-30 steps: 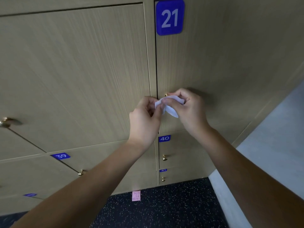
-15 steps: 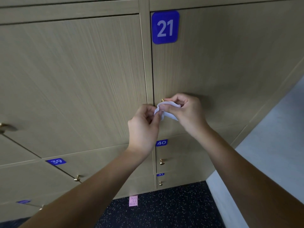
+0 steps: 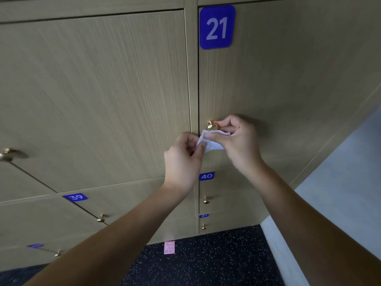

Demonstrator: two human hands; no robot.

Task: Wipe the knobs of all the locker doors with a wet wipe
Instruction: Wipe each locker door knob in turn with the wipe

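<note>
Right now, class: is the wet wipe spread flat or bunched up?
Bunched up. The wet wipe is crumpled between the left hand and right hand, both pinching it just below the brass knob.

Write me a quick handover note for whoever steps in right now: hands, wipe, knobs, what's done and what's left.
Left hand: pinches the left edge of the wet wipe.
Right hand: pinches the wipe's right side, just below and beside the gold knob of door 21.
Wipe: stretched between both hands under that knob; the knob is uncovered.
Done: cannot tell from this view which knobs have been wiped.
Left: possibly door 21's knob, then the knob under label 40, the one under 41, the one by 39, and the blurred knob at far left.
</note>
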